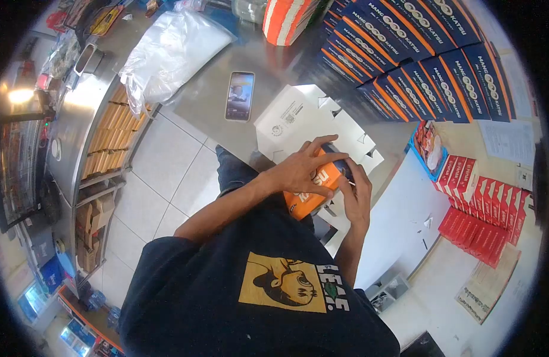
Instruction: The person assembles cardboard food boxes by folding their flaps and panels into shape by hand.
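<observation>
My left hand [303,169] lies across an orange and navy cardboard box [304,204], thumb and fingers spread around its top and gripping it. At the right end of the box, my right hand [357,193] has its fingers and thumb bent round the navy edge. White cut cardboard [313,113] with slots, tabs and a small printed code spreads behind the box on the steel counter. Whether it is joined to the box cannot be made out. A phone [240,96] with a lit screen lies left of the cardboard.
Stacked navy and orange boxes [429,83] stand at the back right. Red boxes [482,205] are piled at the right. A clear plastic bag [173,53] and an orange-striped carton [286,21] sit at the back. Shelves of cardboard [110,137] stand left of the tiled floor [161,154].
</observation>
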